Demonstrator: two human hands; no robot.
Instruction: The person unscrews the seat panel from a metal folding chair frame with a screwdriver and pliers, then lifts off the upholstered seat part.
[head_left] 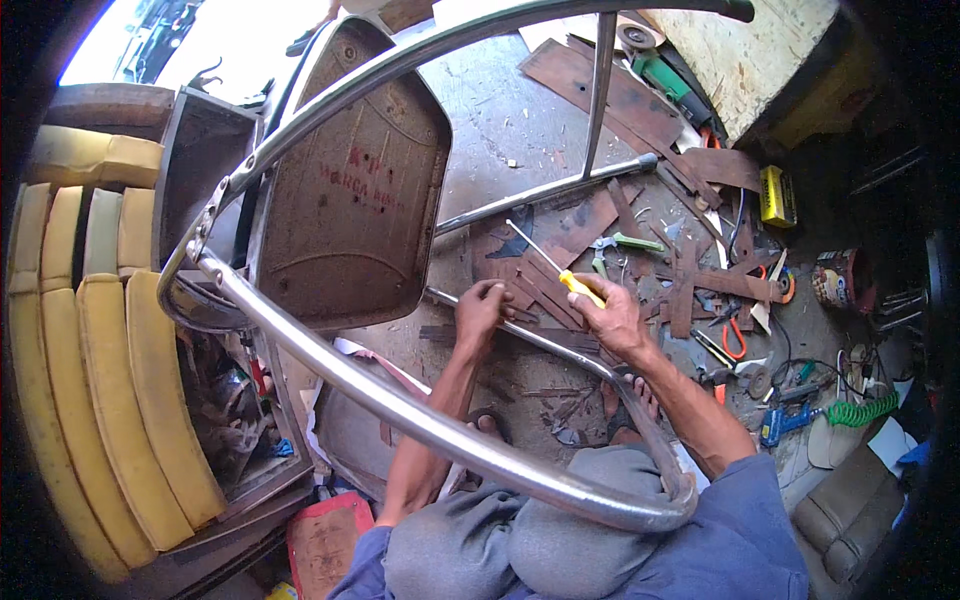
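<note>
A bent metal-tube chair frame [350, 371] lies across my lap, with a rusty brown seat pan [350, 240] marked in red paint at the upper left. My left hand [478, 320] is closed just above a lower tube of the frame, its fingertips pinched on something too small to make out. To its right, my right hand [615, 325] grips the yellow handle of a screwdriver [578, 287], whose shaft points up and to the left over brown scrap strips.
Yellow foam pads [115, 400] are stacked at the left. Around the floor lie scrap pieces [680, 305], green-handled pliers [630, 241], a yellow box [776, 197], a blue glue gun [785, 425] and a coiled green hose [860, 408]. A worn cabinet [770, 60] stands at the upper right.
</note>
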